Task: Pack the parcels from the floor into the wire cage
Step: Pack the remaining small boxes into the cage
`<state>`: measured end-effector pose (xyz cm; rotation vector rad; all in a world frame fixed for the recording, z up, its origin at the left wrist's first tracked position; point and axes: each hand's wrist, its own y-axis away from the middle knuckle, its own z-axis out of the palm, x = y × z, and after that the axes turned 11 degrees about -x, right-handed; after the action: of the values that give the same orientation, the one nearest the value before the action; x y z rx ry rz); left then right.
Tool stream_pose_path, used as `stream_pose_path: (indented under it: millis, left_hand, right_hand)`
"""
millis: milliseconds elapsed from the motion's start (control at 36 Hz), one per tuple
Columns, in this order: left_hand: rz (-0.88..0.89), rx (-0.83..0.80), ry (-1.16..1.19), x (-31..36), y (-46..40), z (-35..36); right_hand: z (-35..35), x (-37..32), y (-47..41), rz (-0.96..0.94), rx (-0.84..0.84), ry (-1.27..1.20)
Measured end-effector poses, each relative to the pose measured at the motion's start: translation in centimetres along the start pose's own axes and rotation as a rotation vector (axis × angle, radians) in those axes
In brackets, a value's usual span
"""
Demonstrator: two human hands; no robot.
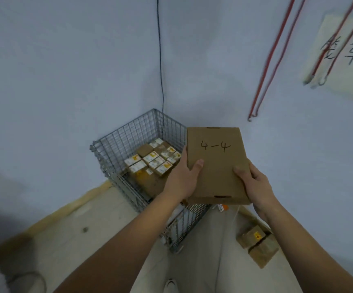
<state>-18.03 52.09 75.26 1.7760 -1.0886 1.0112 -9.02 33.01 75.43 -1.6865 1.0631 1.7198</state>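
Observation:
A flat brown cardboard parcel (pixel 217 166) marked "4-4" is held in the air above the right side of the wire cage (pixel 116 144). My left hand (pixel 182 176) grips its left edge, thumb on top. My right hand (pixel 256 182) grips its lower right edge, thumb on top. The cage stands in the corner of the room and holds several small boxes (pixel 154 160) with white and orange labels, lying on larger brown parcels. The cage's right wall is hidden behind the held parcel.
Two taped brown parcels (pixel 257 245) lie on the floor by the right wall. Red hooked cords (pixel 264 77) and a paper sign (pixel 347 53) hang on that wall. A black cable (pixel 160 60) runs down the corner into the cage. A shoe tip (pixel 170 285) shows at the bottom.

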Motion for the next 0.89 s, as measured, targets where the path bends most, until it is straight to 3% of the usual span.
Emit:
stream_pose_path:
  millis: [472,667,889]
  left_hand:
    - [-0.033,0.133,0.152,-10.5,-2.1,-20.3]
    - [0.004,0.183,0.177,-13.2,-6.9,-28.3]
    - [-0.025,0.151,0.112,-15.2,-14.5,-32.2]
  right_hand:
    - [20.5,-4.1,-11.2,-0.044,-0.21,0.055]
    - [27.0,-3.8,-17.9,0.0,-0.165,0.074]
    - [29.6,-2.1,-25.4,0.118,-0.101,0.011]
